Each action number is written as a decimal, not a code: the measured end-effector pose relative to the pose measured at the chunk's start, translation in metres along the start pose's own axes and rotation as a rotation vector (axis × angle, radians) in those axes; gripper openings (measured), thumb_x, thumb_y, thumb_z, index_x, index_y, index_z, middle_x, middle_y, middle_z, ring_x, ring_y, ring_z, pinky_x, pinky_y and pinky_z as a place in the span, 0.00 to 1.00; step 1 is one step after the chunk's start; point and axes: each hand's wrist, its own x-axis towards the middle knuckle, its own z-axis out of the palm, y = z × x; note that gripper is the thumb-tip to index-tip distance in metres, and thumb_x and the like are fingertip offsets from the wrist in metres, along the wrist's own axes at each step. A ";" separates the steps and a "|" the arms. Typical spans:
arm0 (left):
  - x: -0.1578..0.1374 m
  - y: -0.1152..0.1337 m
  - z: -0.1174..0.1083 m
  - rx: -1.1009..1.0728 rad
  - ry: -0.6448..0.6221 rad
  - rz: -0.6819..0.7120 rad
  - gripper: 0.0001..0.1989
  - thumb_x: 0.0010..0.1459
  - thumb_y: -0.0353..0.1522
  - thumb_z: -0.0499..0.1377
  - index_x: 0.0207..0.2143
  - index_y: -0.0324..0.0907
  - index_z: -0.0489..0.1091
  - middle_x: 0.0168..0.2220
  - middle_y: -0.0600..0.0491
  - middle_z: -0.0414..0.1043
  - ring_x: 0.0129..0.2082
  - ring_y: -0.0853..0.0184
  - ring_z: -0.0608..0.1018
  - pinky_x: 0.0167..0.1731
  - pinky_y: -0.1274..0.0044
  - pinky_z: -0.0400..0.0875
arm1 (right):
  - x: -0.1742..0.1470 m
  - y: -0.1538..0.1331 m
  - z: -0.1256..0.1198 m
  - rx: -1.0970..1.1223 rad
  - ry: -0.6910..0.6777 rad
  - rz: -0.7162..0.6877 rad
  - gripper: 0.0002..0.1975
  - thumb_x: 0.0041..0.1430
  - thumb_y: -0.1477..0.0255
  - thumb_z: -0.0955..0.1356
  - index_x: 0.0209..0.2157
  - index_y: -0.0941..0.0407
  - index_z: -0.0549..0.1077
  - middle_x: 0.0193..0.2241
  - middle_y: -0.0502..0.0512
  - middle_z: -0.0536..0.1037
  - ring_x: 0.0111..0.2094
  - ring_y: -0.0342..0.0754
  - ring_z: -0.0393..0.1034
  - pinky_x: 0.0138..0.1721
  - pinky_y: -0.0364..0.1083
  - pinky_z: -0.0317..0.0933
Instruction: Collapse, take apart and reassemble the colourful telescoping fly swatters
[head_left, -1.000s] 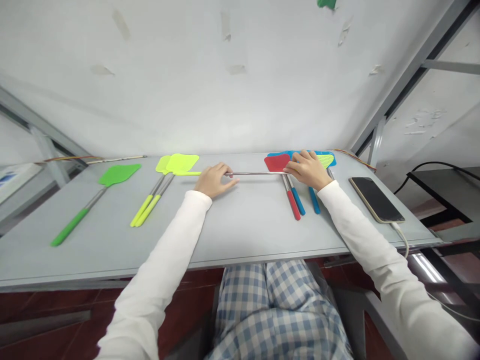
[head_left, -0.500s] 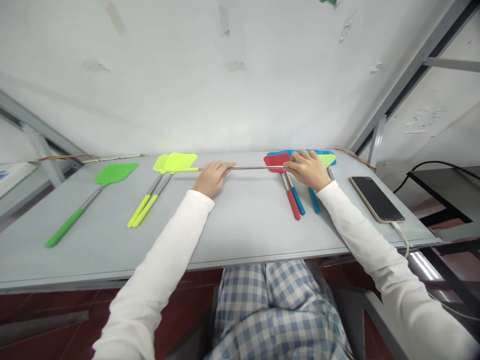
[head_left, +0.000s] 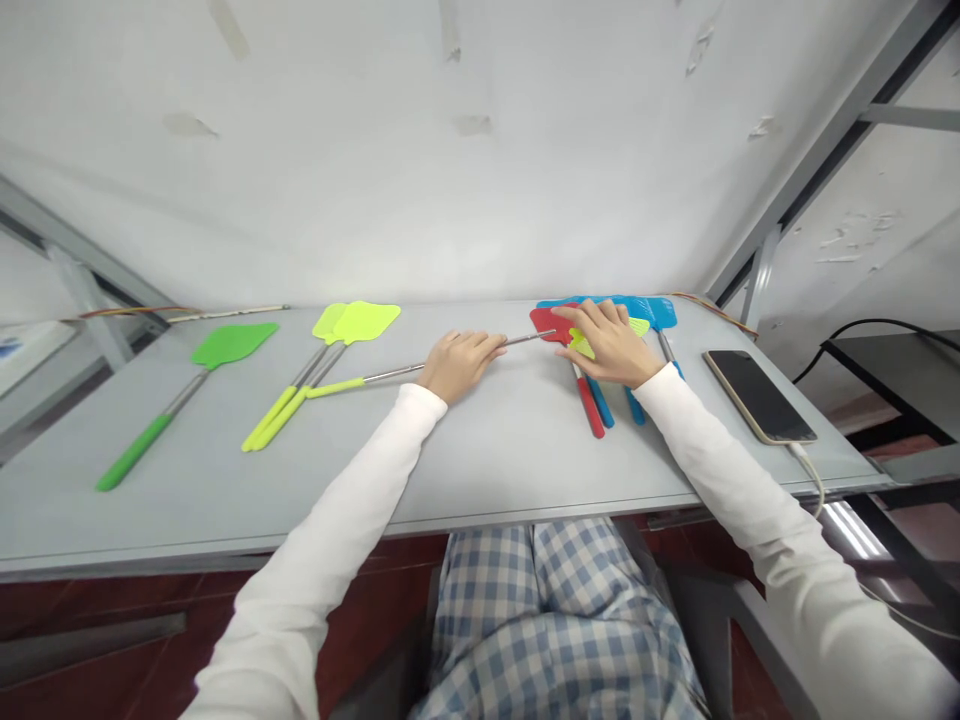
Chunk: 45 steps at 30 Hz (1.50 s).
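My left hand (head_left: 463,366) is closed around the metal rod of a yellow fly swatter, whose yellow handle (head_left: 335,387) points left, close to two other swatters. The rod's bare tip (head_left: 546,334) ends over a red swatter head (head_left: 551,322). My right hand (head_left: 611,345) has its thumb and fingers around a yellow swatter head (head_left: 581,343), partly hidden by the hand; it appears apart from the rod tip. Under and beside this hand lie the red swatter and several blue swatters (head_left: 664,315).
Two yellow swatters (head_left: 367,321) and a green swatter (head_left: 232,345) lie on the left of the grey table (head_left: 480,470). A phone (head_left: 759,396) with a white charging cable lies at the right. A white wall rises behind, with metal frame posts on both sides.
The rod has tilted, its handle end swinging down and left, and my left hand has moved slightly right. The rod's tip now shows free of my right hand, and the yellow head shows between the right fingers.
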 end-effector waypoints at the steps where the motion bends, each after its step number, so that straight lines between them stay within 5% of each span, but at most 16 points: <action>1: -0.001 0.000 -0.001 0.009 0.010 -0.020 0.22 0.69 0.41 0.42 0.48 0.46 0.72 0.34 0.48 0.75 0.33 0.63 0.75 0.31 0.71 0.59 | -0.001 0.000 -0.002 0.011 -0.010 0.005 0.25 0.64 0.63 0.60 0.60 0.58 0.62 0.46 0.64 0.71 0.43 0.57 0.60 0.43 0.51 0.50; 6: -0.003 0.005 -0.003 0.038 0.046 -0.056 0.20 0.69 0.41 0.43 0.50 0.50 0.72 0.31 0.48 0.73 0.33 0.63 0.74 0.26 0.71 0.56 | 0.000 -0.003 -0.004 0.027 -0.045 0.015 0.29 0.54 0.79 0.59 0.59 0.62 0.62 0.45 0.64 0.71 0.43 0.59 0.60 0.43 0.51 0.51; 14: -0.001 0.007 -0.004 0.004 0.035 -0.093 0.20 0.68 0.42 0.44 0.52 0.51 0.71 0.31 0.49 0.72 0.32 0.63 0.73 0.26 0.72 0.57 | 0.002 -0.009 0.005 0.027 -0.050 -0.013 0.30 0.55 0.84 0.56 0.60 0.59 0.60 0.50 0.63 0.72 0.47 0.57 0.60 0.45 0.50 0.53; 27: 0.000 0.010 -0.007 0.029 -0.001 -0.116 0.20 0.68 0.42 0.43 0.52 0.52 0.72 0.31 0.48 0.73 0.32 0.63 0.74 0.26 0.72 0.56 | 0.002 -0.009 0.007 0.058 0.010 0.024 0.28 0.59 0.85 0.55 0.58 0.57 0.64 0.44 0.62 0.75 0.45 0.55 0.63 0.44 0.50 0.55; 35: -0.001 0.016 -0.011 0.016 -0.131 -0.205 0.22 0.68 0.42 0.42 0.55 0.54 0.70 0.36 0.47 0.74 0.34 0.63 0.76 0.27 0.73 0.57 | 0.000 -0.003 0.022 0.140 0.211 -0.037 0.19 0.69 0.77 0.54 0.51 0.55 0.71 0.34 0.58 0.76 0.39 0.51 0.65 0.41 0.48 0.58; 45: 0.003 0.030 -0.021 0.080 -0.179 -0.250 0.24 0.69 0.41 0.38 0.56 0.54 0.69 0.37 0.48 0.76 0.35 0.63 0.77 0.25 0.73 0.53 | 0.000 -0.012 0.028 0.240 0.349 0.223 0.15 0.68 0.71 0.59 0.44 0.52 0.76 0.31 0.56 0.74 0.37 0.49 0.64 0.42 0.47 0.64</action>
